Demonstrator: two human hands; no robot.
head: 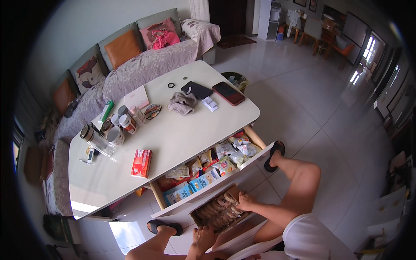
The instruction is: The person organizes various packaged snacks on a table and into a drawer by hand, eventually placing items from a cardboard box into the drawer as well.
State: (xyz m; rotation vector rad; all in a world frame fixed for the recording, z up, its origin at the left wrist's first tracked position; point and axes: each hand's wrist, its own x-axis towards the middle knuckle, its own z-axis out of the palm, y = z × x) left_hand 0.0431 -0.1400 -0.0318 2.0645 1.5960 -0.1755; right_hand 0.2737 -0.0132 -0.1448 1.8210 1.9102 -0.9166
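Observation:
A brown cardboard box (201,207) full of wrapped round snacks (221,210) is between my knees, in front of the drawer. My left hand (204,238) grips its near left corner. At the right end, my right hand (246,201) has hold of the box edge, its fingertips partly hidden. Just beyond the box, the table's drawer (208,195) is pulled out. Inside it lie blue snack packets (191,188) at the left and several white and yellow packets (226,165) at the right.
On the white table (182,133) are a red carton (141,163), a glass bottle (97,139), a white cup (115,136), a grey cloth (182,103) and two phones, one black (197,90), one red-cased (228,93). A waste bin (239,81) stands behind; a sofa (143,68) runs along the wall.

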